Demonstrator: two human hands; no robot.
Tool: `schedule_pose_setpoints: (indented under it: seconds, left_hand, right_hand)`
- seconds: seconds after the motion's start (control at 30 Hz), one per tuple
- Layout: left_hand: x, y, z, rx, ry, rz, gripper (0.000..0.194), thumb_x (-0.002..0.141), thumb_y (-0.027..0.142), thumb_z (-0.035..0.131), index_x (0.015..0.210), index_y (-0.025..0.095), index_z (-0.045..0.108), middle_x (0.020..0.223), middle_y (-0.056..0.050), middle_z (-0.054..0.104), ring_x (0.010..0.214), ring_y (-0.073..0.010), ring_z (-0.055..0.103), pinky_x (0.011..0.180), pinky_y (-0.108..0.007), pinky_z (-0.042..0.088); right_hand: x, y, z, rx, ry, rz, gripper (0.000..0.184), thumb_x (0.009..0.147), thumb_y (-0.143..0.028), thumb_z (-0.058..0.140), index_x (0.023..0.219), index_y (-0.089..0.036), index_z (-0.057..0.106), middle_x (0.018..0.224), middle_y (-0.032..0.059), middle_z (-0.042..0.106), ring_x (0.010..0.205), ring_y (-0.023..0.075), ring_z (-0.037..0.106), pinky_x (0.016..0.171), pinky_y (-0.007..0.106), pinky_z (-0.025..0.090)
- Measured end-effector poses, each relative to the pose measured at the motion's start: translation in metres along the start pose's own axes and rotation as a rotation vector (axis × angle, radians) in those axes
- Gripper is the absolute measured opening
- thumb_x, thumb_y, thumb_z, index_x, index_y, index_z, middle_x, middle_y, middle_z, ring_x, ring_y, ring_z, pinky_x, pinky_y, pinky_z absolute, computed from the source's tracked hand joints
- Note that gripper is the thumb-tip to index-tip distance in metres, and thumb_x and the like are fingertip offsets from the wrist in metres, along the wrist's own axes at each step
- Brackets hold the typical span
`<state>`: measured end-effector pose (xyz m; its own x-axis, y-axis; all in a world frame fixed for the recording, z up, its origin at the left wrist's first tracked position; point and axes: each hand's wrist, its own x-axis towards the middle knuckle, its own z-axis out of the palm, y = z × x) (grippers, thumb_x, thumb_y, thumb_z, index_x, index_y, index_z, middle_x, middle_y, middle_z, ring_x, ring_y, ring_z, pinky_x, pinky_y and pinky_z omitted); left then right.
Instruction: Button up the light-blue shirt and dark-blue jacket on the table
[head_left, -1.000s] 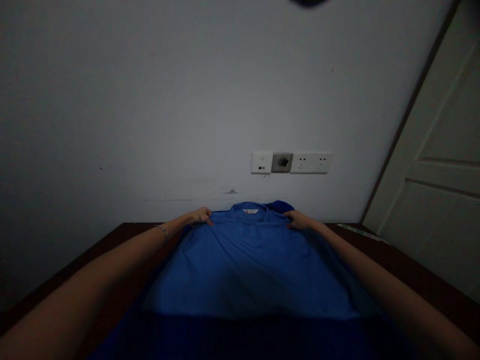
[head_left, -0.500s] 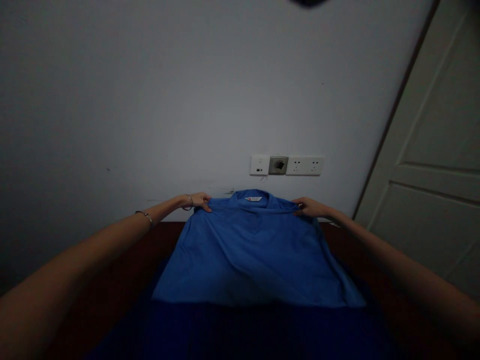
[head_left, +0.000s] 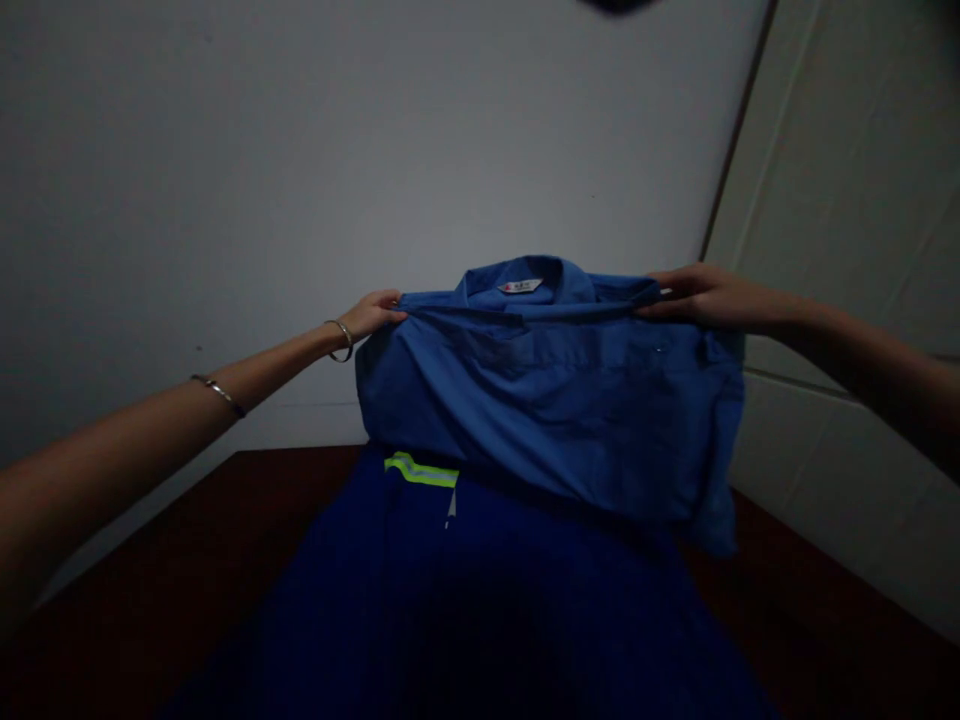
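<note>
Shirt (head_left: 525,400) in light blue hangs between two hands, up over the table (head_left: 292,480). Its long way runs from side to side, from one hand across to the other. The left hand (head_left: 375,313) pinches the top edge near one shoulder, with thumb and fingers close together on the cloth. The right hand (head_left: 709,295) pinches the top edge on the other side, and it sits a little higher in the view. The collar (head_left: 577,285) is in the middle, about as near to one hand as to the other, and a small white label (head_left: 520,286) shows inside it.

Below the hands, the shirt droops in soft folds. Its bottom edge slants, so the corner on the right side hangs lowest. Dark blue cloth (head_left: 360,600) with a bright yellow-green strip (head_left: 431,475) lies below and on the near side. I cannot tell if the shirt touches it, because it is too dark there.

The wall (head_left: 375,150) is behind the shirt and goes up past the collar. The door (head_left: 862,200) is on the right, behind the right arm, so that side has the door's edge near it. On the left, wall and table show past the shirt's side. Two bracelets (head_left: 341,350) (head_left: 217,393) are on the left arm.
</note>
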<state>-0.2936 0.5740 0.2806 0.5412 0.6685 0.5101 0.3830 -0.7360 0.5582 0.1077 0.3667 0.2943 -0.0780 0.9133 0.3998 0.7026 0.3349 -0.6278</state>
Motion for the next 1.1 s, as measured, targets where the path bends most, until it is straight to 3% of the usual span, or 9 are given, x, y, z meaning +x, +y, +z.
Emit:
schedule_pose_setpoints:
  seconds: [0.1, 0.2, 0.37, 0.53, 0.77, 1.0, 1.1]
  left_hand:
    - [-0.002, -0.007, 0.020, 0.125, 0.143, 0.106, 0.021, 0.069, 0.027, 0.052, 0.084, 0.011, 0.051, 0.076, 0.001, 0.053, 0.072, -0.0125, 0.047, 0.071, -0.026, 0.039]
    - [-0.006, 0.004, 0.027, 0.265, 0.194, 0.142, 0.018, 0.072, 0.029, 0.049, 0.081, 0.013, 0.049, 0.072, 0.002, 0.051, 0.069, -0.0124, 0.044, 0.069, -0.025, 0.036]
    - [-0.007, 0.043, 0.011, 0.304, 0.185, 0.168, 0.015, 0.070, 0.029, 0.047, 0.077, 0.015, 0.048, 0.071, 0.002, 0.051, 0.071, -0.0147, 0.045, 0.069, -0.025, 0.035]
    - [-0.013, 0.069, -0.005, 0.301, 0.094, 0.182, 0.016, 0.067, 0.029, 0.046, 0.074, 0.015, 0.048, 0.072, 0.001, 0.051, 0.074, -0.0155, 0.045, 0.070, -0.026, 0.035]
    - [-0.037, 0.076, -0.015, 0.355, 0.073, 0.143, 0.017, 0.068, 0.032, 0.046, 0.075, 0.016, 0.047, 0.070, 0.002, 0.048, 0.071, -0.0142, 0.044, 0.067, -0.025, 0.034]
    - [-0.044, 0.074, -0.024, 0.410, 0.103, 0.115, 0.018, 0.068, 0.033, 0.045, 0.074, 0.016, 0.047, 0.067, 0.002, 0.047, 0.067, -0.0140, 0.043, 0.064, -0.025, 0.033]
    - [-0.045, 0.073, -0.025, 0.414, 0.091, 0.100, 0.018, 0.068, 0.033, 0.045, 0.074, 0.016, 0.047, 0.067, 0.002, 0.048, 0.068, -0.0143, 0.044, 0.065, -0.025, 0.034]
  right_hand:
    - [-0.006, 0.013, 0.007, -0.003, 0.032, 0.020, 0.055, 0.070, -0.037, 0.063, 0.116, -0.008, 0.056, 0.098, 0.0077, 0.066, 0.081, 0.0188, 0.060, 0.079, 0.040, 0.046]
    - [-0.009, 0.020, 0.002, -0.029, 0.048, 0.021, 0.053, 0.069, -0.038, 0.063, 0.113, -0.008, 0.058, 0.096, 0.0082, 0.067, 0.079, 0.0190, 0.060, 0.078, 0.038, 0.047]
    - [-0.020, 0.010, -0.011, -0.058, -0.061, 0.016, 0.046, 0.067, -0.041, 0.065, 0.105, -0.014, 0.064, 0.097, 0.0055, 0.067, 0.086, 0.0234, 0.061, 0.082, 0.037, 0.048]
    - [-0.032, 0.017, -0.001, 0.057, -0.201, 0.051, 0.045, 0.066, -0.046, 0.064, 0.102, -0.020, 0.066, 0.093, 0.0030, 0.068, 0.085, 0.0243, 0.062, 0.080, 0.037, 0.050]
    - [-0.033, 0.030, 0.014, 0.173, -0.267, 0.073, 0.047, 0.069, -0.045, 0.061, 0.109, -0.020, 0.061, 0.092, 0.0045, 0.068, 0.079, 0.0225, 0.064, 0.074, 0.038, 0.052]
    - [-0.030, 0.022, 0.014, 0.026, -0.193, -0.074, 0.043, 0.075, -0.048, 0.055, 0.107, -0.019, 0.062, 0.100, 0.0061, 0.065, 0.088, 0.0217, 0.061, 0.076, 0.034, 0.050]
    - [-0.031, 0.020, 0.016, 0.034, -0.248, -0.075, 0.043, 0.075, -0.048, 0.055, 0.106, -0.019, 0.063, 0.096, 0.0058, 0.066, 0.085, 0.0214, 0.061, 0.075, 0.034, 0.050]
